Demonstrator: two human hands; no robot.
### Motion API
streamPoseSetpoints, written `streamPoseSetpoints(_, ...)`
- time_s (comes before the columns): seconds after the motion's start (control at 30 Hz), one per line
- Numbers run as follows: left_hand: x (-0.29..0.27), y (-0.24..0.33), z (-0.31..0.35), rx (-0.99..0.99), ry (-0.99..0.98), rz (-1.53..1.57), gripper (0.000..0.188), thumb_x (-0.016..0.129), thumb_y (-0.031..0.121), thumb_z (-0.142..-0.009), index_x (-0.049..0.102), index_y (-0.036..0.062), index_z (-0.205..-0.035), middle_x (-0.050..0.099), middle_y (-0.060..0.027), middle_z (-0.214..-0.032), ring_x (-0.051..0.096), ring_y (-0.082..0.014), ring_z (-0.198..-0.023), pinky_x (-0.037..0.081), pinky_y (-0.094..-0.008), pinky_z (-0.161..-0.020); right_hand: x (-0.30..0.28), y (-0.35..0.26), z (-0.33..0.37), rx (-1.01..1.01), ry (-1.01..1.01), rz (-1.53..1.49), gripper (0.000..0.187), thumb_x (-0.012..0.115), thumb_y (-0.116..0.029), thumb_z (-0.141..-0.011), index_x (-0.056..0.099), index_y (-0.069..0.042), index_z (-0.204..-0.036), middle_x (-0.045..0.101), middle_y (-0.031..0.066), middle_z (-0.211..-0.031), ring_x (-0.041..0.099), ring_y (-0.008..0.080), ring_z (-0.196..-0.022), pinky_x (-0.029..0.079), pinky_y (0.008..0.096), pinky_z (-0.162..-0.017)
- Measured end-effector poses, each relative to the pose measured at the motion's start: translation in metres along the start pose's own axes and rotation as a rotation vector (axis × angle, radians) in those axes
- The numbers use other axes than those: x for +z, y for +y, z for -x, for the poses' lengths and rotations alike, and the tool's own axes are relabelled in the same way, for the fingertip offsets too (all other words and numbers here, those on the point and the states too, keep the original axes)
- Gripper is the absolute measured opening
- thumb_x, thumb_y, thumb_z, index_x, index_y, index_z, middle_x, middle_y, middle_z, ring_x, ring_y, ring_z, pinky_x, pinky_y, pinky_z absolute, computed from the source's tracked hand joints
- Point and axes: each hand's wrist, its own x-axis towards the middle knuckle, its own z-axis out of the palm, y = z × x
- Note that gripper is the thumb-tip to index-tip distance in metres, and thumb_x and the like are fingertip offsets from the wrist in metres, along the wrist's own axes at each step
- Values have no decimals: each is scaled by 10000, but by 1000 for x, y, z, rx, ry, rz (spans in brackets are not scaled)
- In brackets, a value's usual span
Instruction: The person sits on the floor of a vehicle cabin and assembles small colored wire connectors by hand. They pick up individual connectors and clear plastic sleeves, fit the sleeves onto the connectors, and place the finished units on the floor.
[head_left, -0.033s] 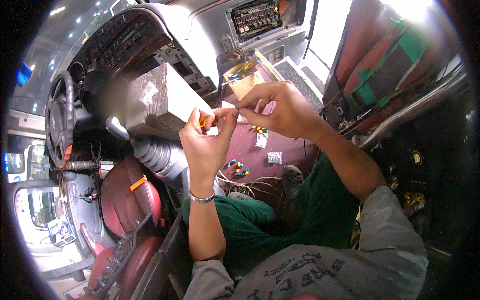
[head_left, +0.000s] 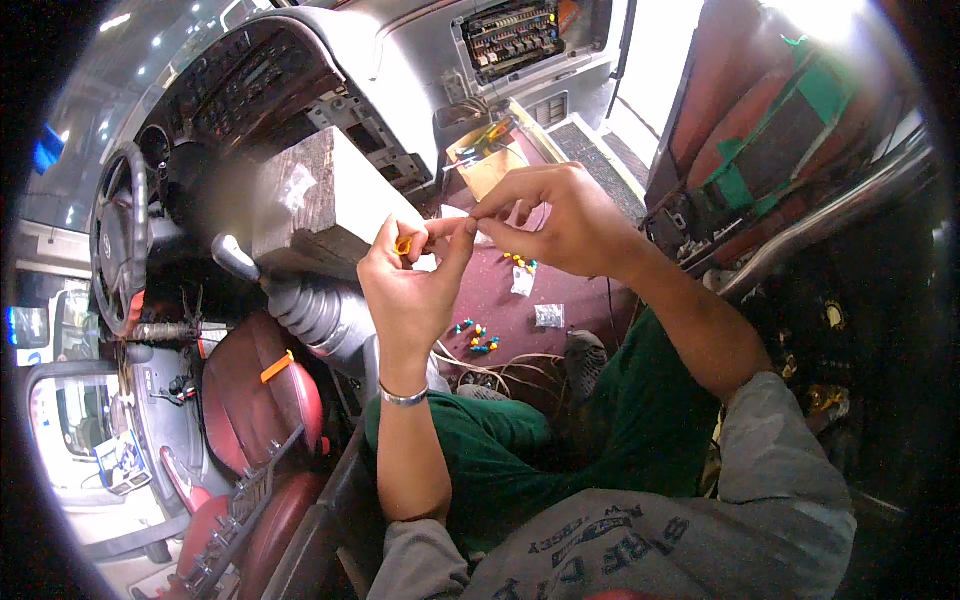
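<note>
My left hand (head_left: pixel 412 275), a metal bracelet on its wrist, is closed with thumb and forefinger pinched together. A small orange-yellow piece (head_left: pixel 403 245), looped in look, shows in its curled fingers. The fingertips of my right hand (head_left: pixel 560 220) meet those of the left in a pinch. Whatever lies between the tips is too small to make out. Below the hands, small yellow and teal pieces (head_left: pixel 484 346) lie scattered on the dark red floor (head_left: pixel 560 290). More yellow pieces (head_left: pixel 512 258) lie beside a small clear bag (head_left: pixel 522 281), and another clear bag (head_left: pixel 549 316) is nearer my foot.
A large wooden block (head_left: pixel 335 200) stands left of my hands, a clear packet (head_left: pixel 297 186) on it. Beside it are the gear lever (head_left: pixel 235 256) and steering wheel (head_left: pixel 120 235). Screwdrivers (head_left: pixel 490 138) lie ahead near an open fuse panel (head_left: pixel 515 40). Loose cables (head_left: pixel 520 372) run by my feet.
</note>
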Motion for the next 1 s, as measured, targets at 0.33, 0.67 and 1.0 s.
streamPoseSetpoints(0.33,1,3,-4,-9,1,43,517,870,96,-870,368,117,-749,744,-92,-902,529,-20,-729,416,-184,-626,-1,2,-3,101,-52,-97,195,759,-82,-937,780,4,-1111,781,97,-1026,730,116,-899,588,286,-789)
streamPoseSetpoints(0.67,2,1,-3,44,-27,22,476,844,31,-853,381,105,-768,686,-62,-843,553,-40,-734,451,-205,-662,10,4,0,102,-5,-208,107,707,-71,-963,694,19,-1019,724,45,-925,674,77,-855,555,267,-720)
streamPoseSetpoints(1.0,-4,18,-3,-97,-1,174,370,807,-29,-801,454,77,-794,572,16,-737,467,-30,-681,402,-210,-638,9,24,-4,164,116,-307,108,654,-74,-978,668,33,-979,682,37,-906,687,95,-826,577,267,-730)
